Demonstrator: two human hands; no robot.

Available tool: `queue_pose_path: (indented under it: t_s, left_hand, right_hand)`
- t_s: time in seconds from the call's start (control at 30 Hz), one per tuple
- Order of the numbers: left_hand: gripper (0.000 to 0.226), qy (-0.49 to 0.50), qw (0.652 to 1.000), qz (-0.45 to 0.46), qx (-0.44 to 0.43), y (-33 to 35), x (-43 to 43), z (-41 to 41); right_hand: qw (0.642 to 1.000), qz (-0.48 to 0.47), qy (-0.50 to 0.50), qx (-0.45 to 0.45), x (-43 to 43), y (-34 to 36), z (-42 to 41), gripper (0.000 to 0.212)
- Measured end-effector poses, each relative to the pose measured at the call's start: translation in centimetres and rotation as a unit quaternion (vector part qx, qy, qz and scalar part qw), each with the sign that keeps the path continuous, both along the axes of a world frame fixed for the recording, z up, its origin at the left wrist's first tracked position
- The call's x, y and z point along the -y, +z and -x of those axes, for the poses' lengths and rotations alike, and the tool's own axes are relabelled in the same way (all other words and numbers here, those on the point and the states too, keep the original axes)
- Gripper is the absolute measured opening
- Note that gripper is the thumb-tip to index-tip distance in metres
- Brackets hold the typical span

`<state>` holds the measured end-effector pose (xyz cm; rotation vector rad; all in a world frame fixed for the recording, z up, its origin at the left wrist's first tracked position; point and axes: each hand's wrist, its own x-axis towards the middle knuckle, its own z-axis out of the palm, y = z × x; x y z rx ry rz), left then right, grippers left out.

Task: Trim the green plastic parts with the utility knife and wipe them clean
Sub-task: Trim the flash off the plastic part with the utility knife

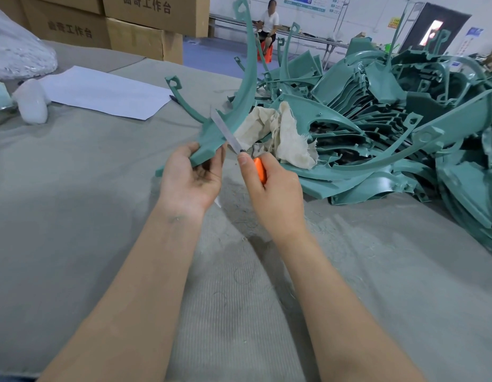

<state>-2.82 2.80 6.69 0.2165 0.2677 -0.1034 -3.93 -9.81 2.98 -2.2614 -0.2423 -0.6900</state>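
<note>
Left hand (194, 175) grips one green part (234, 100), right hand (269, 186) holds the knife (228, 135) on its edge – trimming's underway, big pile (391, 119) left, rag (283, 133) untouched.
</note>
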Motion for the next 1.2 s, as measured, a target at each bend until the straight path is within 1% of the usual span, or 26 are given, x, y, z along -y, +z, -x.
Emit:
queue_pose_path:
  t_s: [0.2,0.37,0.57,0.73,0.8,0.87,0.97,1.03,1.13,1.2]
  left_hand:
    - [0.022,-0.04,0.999,-0.005,0.014,0.2,-0.1,0.3]
    - [0.022,-0.082,0.996,-0.018,0.027,0.2,0.0,0.4]
    - [0.025,-0.096,0.994,-0.044,0.008,0.1,-0.2,0.1]
    - [0.016,-0.102,0.993,-0.058,0.0,0.1,-0.5,0.1]
    - [0.016,-0.11,0.991,-0.072,-0.006,0.1,-0.5,0.1]
    - [0.016,-0.12,0.988,-0.097,-0.011,0.0,-0.4,0.2]
    - [0.02,-0.134,0.982,-0.131,-0.019,0.0,-0.3,0.2]
    - [0.017,-0.126,0.979,-0.158,-0.024,-0.1,-0.3,0.1]
    - [0.013,-0.105,0.978,-0.177,-0.028,-0.2,-0.4,-0.1]
    - [0.013,-0.092,0.982,-0.16,-0.03,-0.3,-0.4,-0.1]
  right_hand:
    - [0.999,0.017,-0.017,0.024,0.3,-0.1,-0.1,0.051]
    - [0.998,-0.013,-0.056,0.018,1.6,0.1,-0.5,0.047]
    - [0.996,-0.012,-0.085,0.013,2.7,0.4,-0.7,0.05]
    - [0.995,0.008,-0.099,0.025,2.7,0.4,-0.8,0.052]
    - [0.993,-0.026,-0.113,0.013,3.3,0.4,-1.0,0.052]
    - [0.987,-0.06,-0.148,-0.002,4.6,0.6,-1.3,0.051]
    - [0.979,-0.072,-0.191,-0.006,6.1,0.6,-1.5,0.05]
    - [0.975,-0.084,-0.205,-0.012,6.7,0.7,-1.7,0.05]
    - [0.973,-0.121,-0.191,-0.034,7.2,1.1,-1.6,0.045]
    - [0.973,-0.173,-0.141,-0.057,7.5,1.7,-1.3,0.044]
